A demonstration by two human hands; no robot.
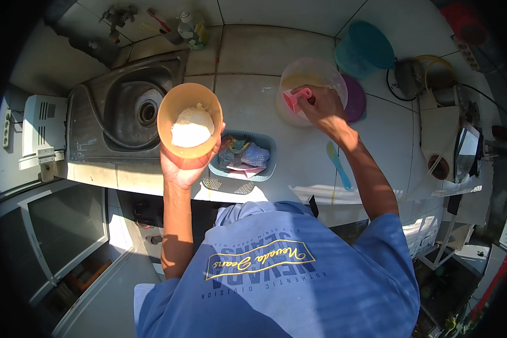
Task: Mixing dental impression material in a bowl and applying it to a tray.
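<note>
So your left hand [176,172] has its fingers clamped around the orange bowl [183,97], white powder [192,127] inside, up between the sink [118,90] and the blue basket [272,160]. Your right hand [325,110] has fingers pinched on the pink scoop [290,101], over or inside the clear tub [308,66], can't tell which. Purple lid [357,100]'s just beside that.

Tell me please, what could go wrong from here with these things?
The left hand alone holds up the orange bowl; a slip might spill its pale powder, perhaps into the blue basket.
The right hand holds the pink scoop at the translucent tub; a bump could tip the tub.
The light-blue spoon lies near the front edge of the counter, beside the right forearm, which might knock it off.
</note>
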